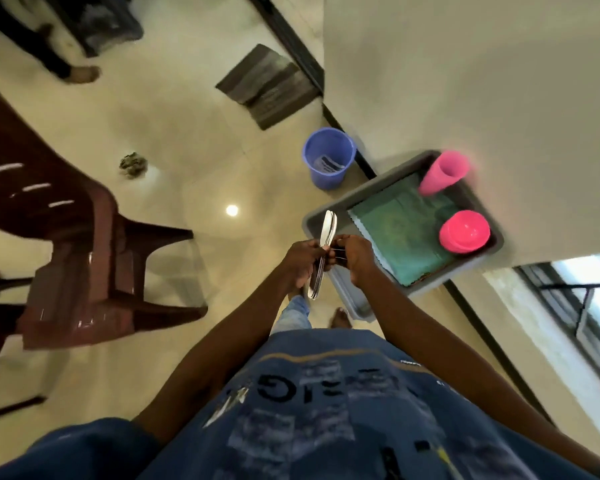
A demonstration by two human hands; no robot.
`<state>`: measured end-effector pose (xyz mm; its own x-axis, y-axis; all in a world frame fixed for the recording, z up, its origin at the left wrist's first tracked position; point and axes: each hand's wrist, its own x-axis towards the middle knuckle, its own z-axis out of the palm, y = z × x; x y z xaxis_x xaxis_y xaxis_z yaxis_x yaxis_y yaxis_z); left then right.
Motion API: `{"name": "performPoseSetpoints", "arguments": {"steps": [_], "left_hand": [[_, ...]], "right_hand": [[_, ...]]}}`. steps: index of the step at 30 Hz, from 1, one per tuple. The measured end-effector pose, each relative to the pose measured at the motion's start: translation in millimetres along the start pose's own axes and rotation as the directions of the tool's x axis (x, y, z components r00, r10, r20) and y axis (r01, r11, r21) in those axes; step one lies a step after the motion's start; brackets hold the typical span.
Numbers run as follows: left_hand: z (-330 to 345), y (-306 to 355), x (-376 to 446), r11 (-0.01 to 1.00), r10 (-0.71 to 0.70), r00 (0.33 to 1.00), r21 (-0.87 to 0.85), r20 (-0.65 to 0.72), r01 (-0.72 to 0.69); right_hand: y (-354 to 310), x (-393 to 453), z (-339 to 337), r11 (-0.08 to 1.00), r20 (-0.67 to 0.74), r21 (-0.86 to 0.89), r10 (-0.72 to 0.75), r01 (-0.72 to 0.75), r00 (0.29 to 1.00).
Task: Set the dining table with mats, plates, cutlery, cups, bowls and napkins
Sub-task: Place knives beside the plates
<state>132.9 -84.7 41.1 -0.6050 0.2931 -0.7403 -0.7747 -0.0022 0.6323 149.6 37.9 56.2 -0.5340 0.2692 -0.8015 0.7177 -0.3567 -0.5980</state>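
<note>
A home: glossy tiled floor (194, 140), brown plastic chair (66, 216) at nine o'clock, doormat (267, 86) and blue bucket (328, 157) at twelve.

A bundle of steel cutlery (325, 244) stands nearly upright, bound by a thin band, over the grey tray's (317, 216) left edge. Inside lie folded green cloths (399, 233), stacked pink cups (444, 173) tilted at the far corner, and stacked pink bowls (464, 231) by the right edge.
</note>
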Motion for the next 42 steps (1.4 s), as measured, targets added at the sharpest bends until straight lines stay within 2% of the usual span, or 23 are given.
{"name": "performPoseSetpoints", "arguments": {"steps": [6, 12, 16, 22, 24, 27, 31, 37, 42], "left_hand": [[-45.9, -16.5, -59.5, 0.984, 0.102, 0.981, -0.129, -0.168, -0.125], [-120.5, -33.2, -111.5, 0.929, 0.095, 0.909, -0.291, -0.406, -0.227], [-180.9, -52.1, -148.7, 0.829, 0.053, 0.848, -0.45, -0.528, -0.332], [-274.6, -91.2, -212.3, 0.641, -0.026, 0.729, -0.571, -0.684, -0.513], [-306.0, -107.2, -230.3, 0.568, -0.091, 0.678, -0.597, -0.729, -0.566], [-342.6, -127.6, -257.2, 0.512, -0.185, 0.614, -0.608, -0.768, -0.607], [-378.3, -154.3, -296.5, 0.422, -0.304, 0.53, -0.61, -0.792, -0.67], [-399.2, -187.6, -328.5, 0.32, -0.431, 0.43, -0.579, -0.794, -0.75], [-412.9, -200.8, -339.2, 0.214, -0.528, 0.342, -0.511, -0.778, -0.833]], "right_hand": [[19.4, -15.6, 47.7, 0.973, 0.204, -0.227, -0.004, 0.051, 0.979], [44.3, -44.4, 123.9, 0.862, 0.387, -0.48, 0.04, 0.164, 0.921], [68.5, -69.0, 194.0, 0.771, 0.474, -0.591, 0.091, 0.24, 0.876], [124.8, -121.5, 299.3, 0.568, 0.57, -0.735, 0.224, 0.369, 0.79], [146.7, -138.2, 332.6, 0.504, 0.6, -0.753, 0.264, 0.422, 0.755], [176.5, -164.7, 374.5, 0.432, 0.639, -0.755, 0.315, 0.493, 0.702], [221.3, -202.7, 420.7, 0.357, 0.626, -0.78, 0.431, 0.515, 0.65], [266.4, -226.3, 470.7, 0.205, 0.611, -0.754, 0.567, 0.624, 0.552], [298.6, -244.0, 516.9, 0.037, 0.562, -0.674, 0.674, 0.737, 0.48]]}}
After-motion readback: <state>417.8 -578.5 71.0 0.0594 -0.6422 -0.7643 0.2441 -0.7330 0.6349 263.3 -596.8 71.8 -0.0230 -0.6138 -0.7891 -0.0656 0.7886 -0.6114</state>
